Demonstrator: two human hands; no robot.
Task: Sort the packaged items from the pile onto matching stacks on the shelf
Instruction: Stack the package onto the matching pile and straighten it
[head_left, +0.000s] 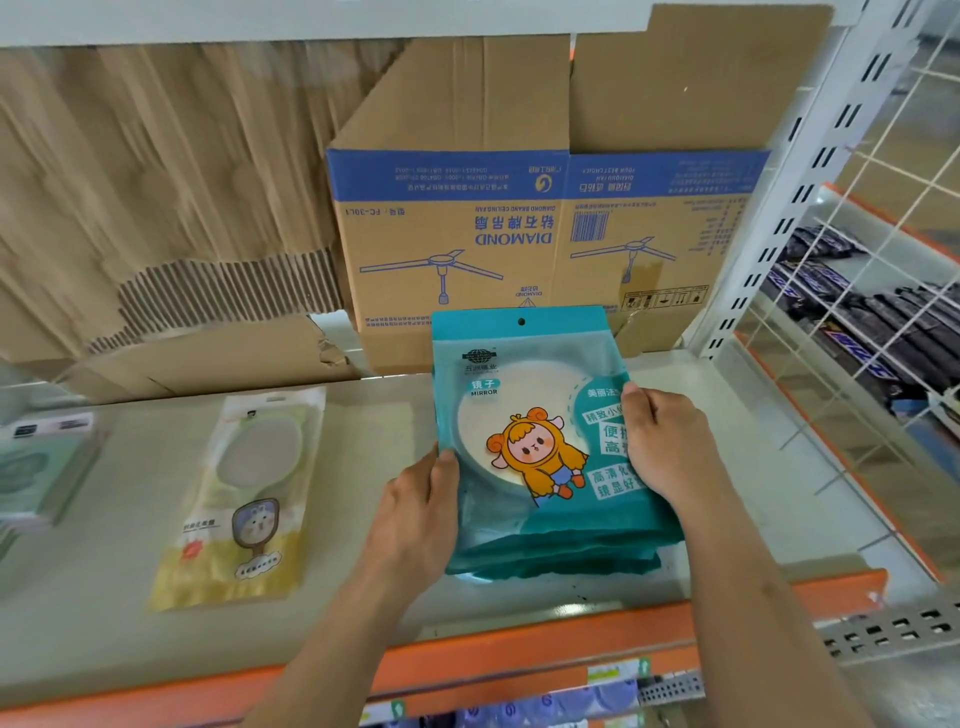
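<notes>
glossy plastic mirror pouch (524, 415); torn corrugated cardboard (208, 291).

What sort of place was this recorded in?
Probably a shop, or its stockroom: a metal shelf with an orange front rail, a mirror packet with a hang hole, and chocolate bars behind the wire divider at the right.

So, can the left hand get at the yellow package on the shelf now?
Probably yes, but not freely: the left hand grips the teal mirror package with the right hand. Once it lets go, the yellow package lies flat to its left, with only bare shelf between.
</notes>
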